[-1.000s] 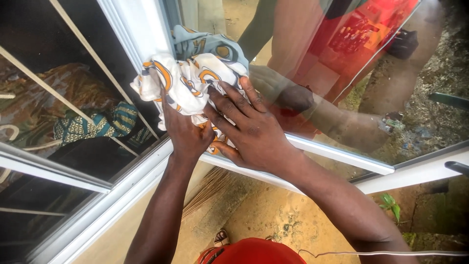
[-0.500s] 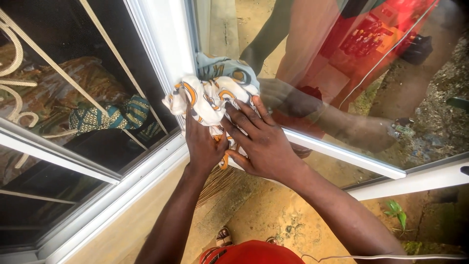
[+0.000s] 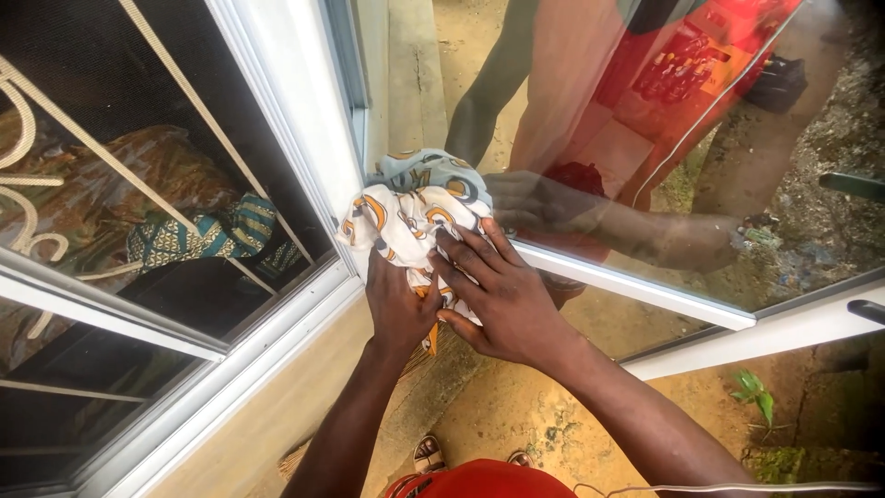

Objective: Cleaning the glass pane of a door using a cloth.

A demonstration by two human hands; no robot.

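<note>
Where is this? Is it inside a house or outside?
Probably outside a house, by a window. Both hands press a patterned cloth to a white-framed glass pane, with bare ground and a small plant below.

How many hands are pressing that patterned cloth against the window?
2. The left hand grips the patterned cloth from below; the right hand lies flat over its lower right part, against the glass. Only a reflection shows beyond.
</note>
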